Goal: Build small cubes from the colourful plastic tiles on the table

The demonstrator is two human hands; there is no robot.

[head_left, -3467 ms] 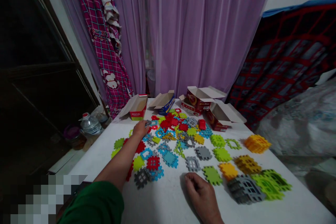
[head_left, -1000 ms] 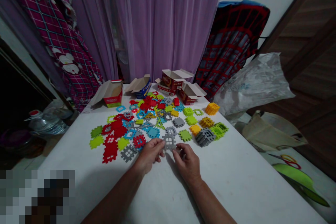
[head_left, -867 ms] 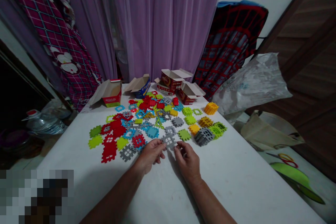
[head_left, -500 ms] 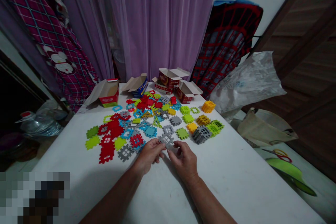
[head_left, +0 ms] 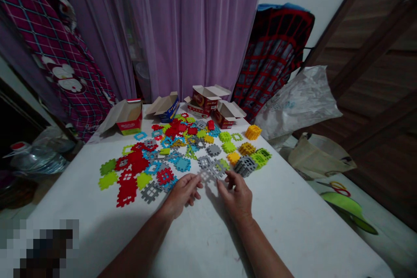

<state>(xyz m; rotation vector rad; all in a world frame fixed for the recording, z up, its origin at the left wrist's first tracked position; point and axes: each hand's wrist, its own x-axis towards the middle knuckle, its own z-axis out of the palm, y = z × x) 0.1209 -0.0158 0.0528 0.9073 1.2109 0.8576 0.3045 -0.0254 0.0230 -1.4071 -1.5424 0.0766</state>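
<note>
My right hand [head_left: 236, 193] pinches a grey plastic window-grid piece [head_left: 219, 168] with notched edges, just above the table. The piece is smeared by motion, with a pale ghost trailing to its left. My left hand [head_left: 183, 193] is to the left of it, thumb and fingers closed together; at its tips I cannot make out anything beyond the pale smear. Behind the held piece lies another grey window piece [head_left: 204, 162]. A red window piece [head_left: 165, 176] and a grey grid piece [head_left: 151, 192] lie near my left hand. Beyond my right hand stands a stack of grey window pieces [head_left: 246, 165].
Loose interlocking pieces in several colours cover the table's middle, including a red group [head_left: 127, 191]. Yellow pieces [head_left: 253, 131] and green window pieces [head_left: 261, 157] are stacked at right. Open boxes, one red [head_left: 130, 117] and one blue [head_left: 168, 112], line the back edge.
The grey window piece has moved right, away from my left fingertips and with my right hand. My hands are further apart. The whole view has shifted slightly.
</note>
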